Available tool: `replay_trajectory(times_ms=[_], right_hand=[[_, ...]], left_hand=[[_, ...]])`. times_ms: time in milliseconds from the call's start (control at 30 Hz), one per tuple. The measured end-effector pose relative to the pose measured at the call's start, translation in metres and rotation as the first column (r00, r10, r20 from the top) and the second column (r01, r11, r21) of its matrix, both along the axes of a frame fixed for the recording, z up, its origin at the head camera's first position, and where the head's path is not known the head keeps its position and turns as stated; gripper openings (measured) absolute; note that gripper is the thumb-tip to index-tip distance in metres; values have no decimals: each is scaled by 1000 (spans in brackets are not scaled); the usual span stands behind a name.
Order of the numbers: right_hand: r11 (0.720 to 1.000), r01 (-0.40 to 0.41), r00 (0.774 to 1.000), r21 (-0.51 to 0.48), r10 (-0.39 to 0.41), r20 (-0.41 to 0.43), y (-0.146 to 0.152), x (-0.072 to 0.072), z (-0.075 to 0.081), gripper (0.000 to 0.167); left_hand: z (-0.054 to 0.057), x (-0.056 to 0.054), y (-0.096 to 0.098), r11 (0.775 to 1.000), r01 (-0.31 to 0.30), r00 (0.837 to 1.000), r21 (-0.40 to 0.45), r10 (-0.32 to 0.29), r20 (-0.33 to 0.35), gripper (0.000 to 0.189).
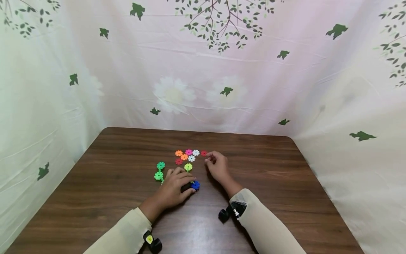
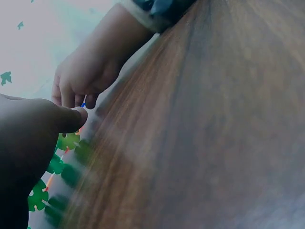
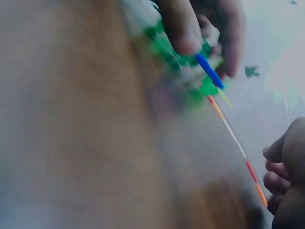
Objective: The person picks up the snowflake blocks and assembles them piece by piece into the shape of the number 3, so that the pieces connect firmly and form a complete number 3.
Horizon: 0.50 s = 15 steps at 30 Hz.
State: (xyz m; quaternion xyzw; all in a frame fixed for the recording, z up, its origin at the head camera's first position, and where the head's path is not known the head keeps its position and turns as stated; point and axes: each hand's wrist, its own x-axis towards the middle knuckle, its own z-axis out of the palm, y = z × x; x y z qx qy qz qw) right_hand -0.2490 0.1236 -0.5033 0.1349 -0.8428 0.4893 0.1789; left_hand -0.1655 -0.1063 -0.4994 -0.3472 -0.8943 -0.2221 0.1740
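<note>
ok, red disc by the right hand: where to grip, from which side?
Probably the red disc by its rim, thumb on the near edge, index finger on the far, coming from the right: it looks thin and lies flat on the table, a white disc sits just to its left, and the right hand is at its right.

Seemingly free table (image 1: 149,141) behind the discs (image 1: 191,158)

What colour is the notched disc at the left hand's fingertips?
The disc is blue, clearest in the head view.
</note>
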Motion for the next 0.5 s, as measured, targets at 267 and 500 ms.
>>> replay_trajectory(times_ms=[267, 500], right_hand=[[980, 127, 990, 153, -134, 36, 11, -23, -1, 21], [966, 127, 974, 224, -164, 157, 15, -25, -2, 34]], left_hand=[[1, 0, 2, 1000, -11, 1000, 1, 11, -11, 37], [-1, 0, 2, 999, -30, 999, -14, 30, -14, 42]])
